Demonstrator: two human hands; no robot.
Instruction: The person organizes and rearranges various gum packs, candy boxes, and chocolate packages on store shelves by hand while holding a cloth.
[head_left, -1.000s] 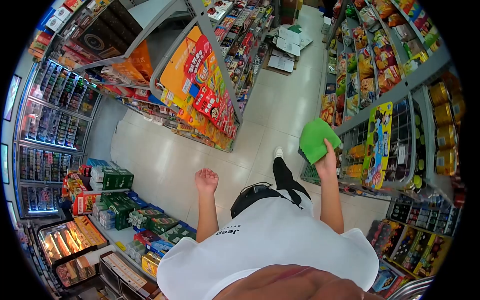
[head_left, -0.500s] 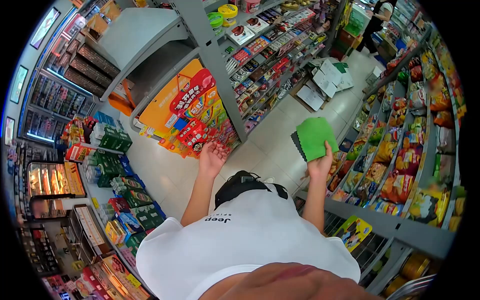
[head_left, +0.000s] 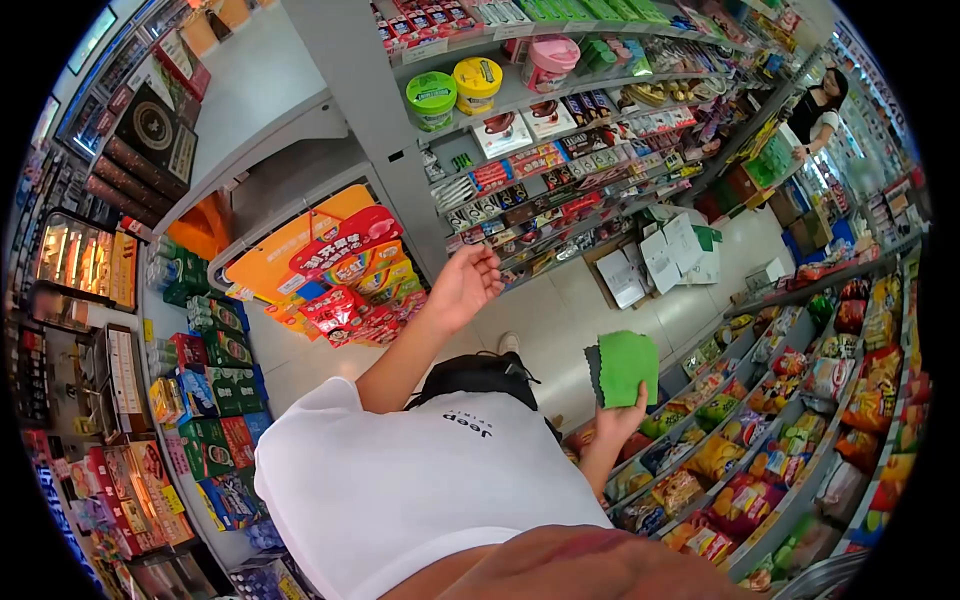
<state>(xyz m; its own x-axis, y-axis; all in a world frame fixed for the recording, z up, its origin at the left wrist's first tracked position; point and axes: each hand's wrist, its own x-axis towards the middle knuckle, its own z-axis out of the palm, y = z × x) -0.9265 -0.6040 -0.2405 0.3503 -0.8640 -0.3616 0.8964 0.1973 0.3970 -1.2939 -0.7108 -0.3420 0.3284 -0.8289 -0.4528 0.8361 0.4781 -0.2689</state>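
My right hand (head_left: 621, 420) is closed on a green cloth (head_left: 628, 368) with a dark grey zigzag edge, held beside the snack shelves at the right. My left hand (head_left: 467, 288) is raised in front of the candy shelves, its fingers loosely curled and apart, holding nothing. Nearest to it are the small packets on the lower shelves (head_left: 560, 205) and the hanging red candy bags (head_left: 345, 310). Green and yellow tubs (head_left: 431, 98) stand on a shelf above.
Bagged snacks (head_left: 745, 500) fill the tiered shelves at the right. Flattened cartons and papers (head_left: 672, 255) lie on the floor ahead. Another person (head_left: 822, 112) stands at the far right. Stacked drink cartons (head_left: 215, 390) line the left side.
The view has turned toward the candy shelves and snack aisle. My left hand has risen from low over the floor to the shelf front. The green cloth stays in my right hand, now lower in view.
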